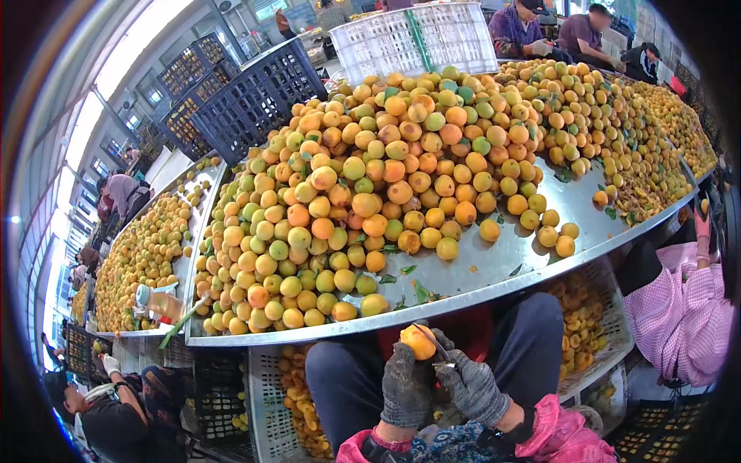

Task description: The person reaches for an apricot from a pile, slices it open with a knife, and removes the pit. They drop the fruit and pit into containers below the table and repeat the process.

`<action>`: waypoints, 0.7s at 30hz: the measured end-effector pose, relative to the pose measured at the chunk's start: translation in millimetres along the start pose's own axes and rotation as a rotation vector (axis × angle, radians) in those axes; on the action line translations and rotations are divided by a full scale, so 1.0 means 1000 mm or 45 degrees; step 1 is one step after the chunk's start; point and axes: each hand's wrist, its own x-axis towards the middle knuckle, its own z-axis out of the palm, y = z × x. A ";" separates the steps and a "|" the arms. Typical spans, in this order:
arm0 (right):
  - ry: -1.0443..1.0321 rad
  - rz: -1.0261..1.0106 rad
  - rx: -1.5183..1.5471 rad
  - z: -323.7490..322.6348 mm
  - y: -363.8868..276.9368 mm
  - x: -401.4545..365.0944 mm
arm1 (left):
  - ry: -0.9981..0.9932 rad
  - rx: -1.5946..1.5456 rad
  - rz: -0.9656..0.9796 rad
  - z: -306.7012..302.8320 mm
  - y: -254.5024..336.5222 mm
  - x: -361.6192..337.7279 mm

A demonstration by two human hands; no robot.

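Note:
In the head view, my left hand, in a grey knit glove, is closed round a yellow-orange apricot above my lap. My gloved right hand grips a small knife, its thin dark blade against the right side of the fruit. Most of the handle is hidden by the fingers. Just beyond my hands is the metal table, with a large heap of apricots on it. Some are green, others orange with brown spots.
White crates of apricot halves stand on my left and right. A dark crate and a white crate rise behind the heap. A person in pink checked clothing sits at right. Other people work around the tables.

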 end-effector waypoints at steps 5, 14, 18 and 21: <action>-0.015 0.104 -0.057 0.002 -0.003 -0.015 | -0.092 0.067 0.094 0.004 -0.004 -0.009; -0.029 -0.018 -0.138 -0.003 0.003 -0.019 | -0.049 0.311 0.328 0.009 -0.003 -0.016; -0.027 -0.076 0.017 0.001 0.006 -0.017 | -0.002 0.234 0.316 0.014 -0.004 -0.020; -0.146 0.090 -0.015 0.000 0.019 -0.017 | 0.034 0.336 0.325 0.016 -0.003 -0.019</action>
